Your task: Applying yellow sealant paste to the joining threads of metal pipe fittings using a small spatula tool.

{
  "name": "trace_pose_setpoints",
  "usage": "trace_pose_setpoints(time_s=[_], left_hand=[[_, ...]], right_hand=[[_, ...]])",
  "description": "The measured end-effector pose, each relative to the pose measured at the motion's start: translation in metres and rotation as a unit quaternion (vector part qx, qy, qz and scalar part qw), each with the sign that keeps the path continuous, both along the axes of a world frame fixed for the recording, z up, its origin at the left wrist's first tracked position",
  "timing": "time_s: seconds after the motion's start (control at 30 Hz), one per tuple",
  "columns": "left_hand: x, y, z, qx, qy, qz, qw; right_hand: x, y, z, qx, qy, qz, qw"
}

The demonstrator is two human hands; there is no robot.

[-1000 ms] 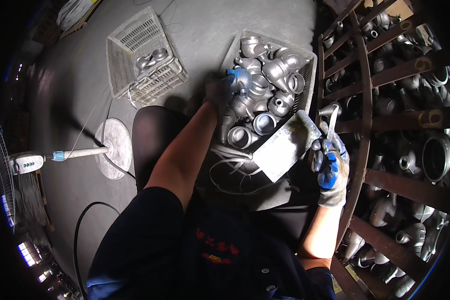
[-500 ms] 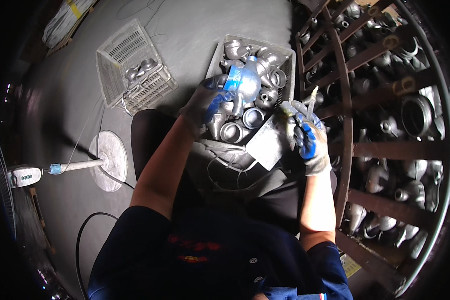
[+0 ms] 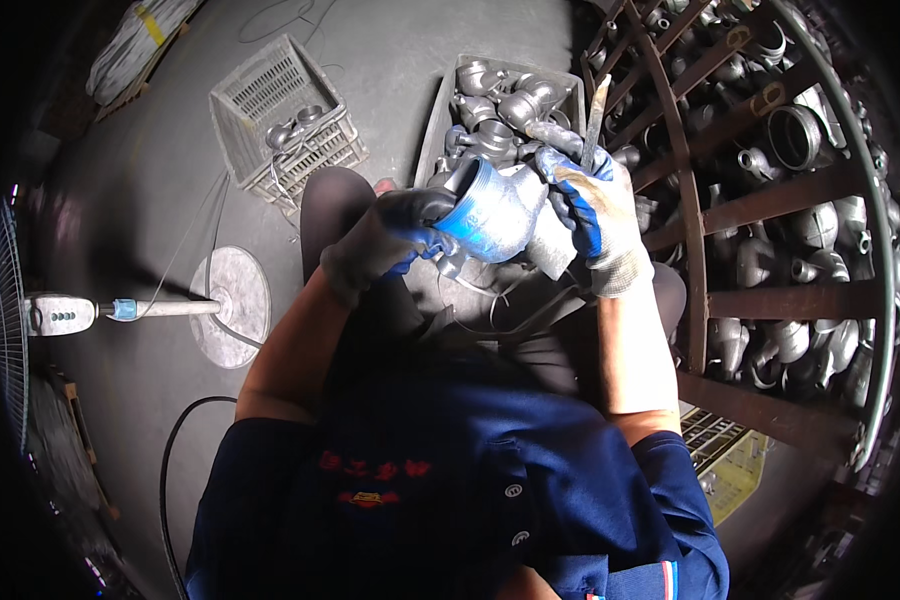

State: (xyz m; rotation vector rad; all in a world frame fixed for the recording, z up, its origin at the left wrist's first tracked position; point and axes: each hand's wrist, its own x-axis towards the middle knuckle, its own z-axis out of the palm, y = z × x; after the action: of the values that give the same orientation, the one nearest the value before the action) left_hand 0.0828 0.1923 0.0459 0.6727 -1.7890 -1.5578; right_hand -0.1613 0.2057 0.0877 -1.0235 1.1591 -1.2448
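Note:
My left hand [image 3: 382, 238], in a grey glove with blue patches, grips a rounded metal casting [image 3: 500, 215] by its wide threaded mouth. The casting is silvery with a blue area around that collar, and it is held tilted above my lap. My right hand [image 3: 595, 210], gloved alike, is closed around a slim stick-like tool [image 3: 596, 115] with a pale upper end. Its fingers are at the casting's far right end; whether they press on it is hard to tell. The tool's lower end is hidden by the glove. Behind the hands stands a grey crate [image 3: 432, 125] of similar castings.
A brown metal rack [image 3: 692, 220] full of castings rises at my right. Far left stands a grey plastic crate [image 3: 232, 130] with a few parts inside. A fan [image 3: 60, 314] with a round base [image 3: 240, 320] is at my left. A black cable [image 3: 165, 480] runs along the floor.
The casting has come out from over the crate toward my body, and its mouth has turned. My right hand has moved up and left to the casting, still holding the tool. The view has shifted.

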Motion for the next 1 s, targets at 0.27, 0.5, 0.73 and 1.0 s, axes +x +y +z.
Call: trace_pose_setpoints(time_s=[0.27, 0.5, 0.73, 1.0], left_hand=[[0.024, 0.015, -0.007, -0.17, -0.015, 0.028, 0.985], [0.02, 0.025, -0.002, -0.078, 0.064, 0.013, 0.995], [0.019, 0.018, 0.026, -0.053, 0.059, -0.026, 0.997], [0.0, 0.021, -0.019, 0.159, 0.305, 0.033, 0.938]], right_hand=[[0.027, 0.027, 0.029, -0.081, -0.139, 0.031, 0.987], [0.034, 0.032, 0.034, -0.076, -0.138, 0.002, 0.988], [0.027, 0.034, 0.035, -0.124, -0.015, -0.027, 0.992], [0.027, 0.026, 0.028, -0.059, -0.058, -0.084, 0.993]])
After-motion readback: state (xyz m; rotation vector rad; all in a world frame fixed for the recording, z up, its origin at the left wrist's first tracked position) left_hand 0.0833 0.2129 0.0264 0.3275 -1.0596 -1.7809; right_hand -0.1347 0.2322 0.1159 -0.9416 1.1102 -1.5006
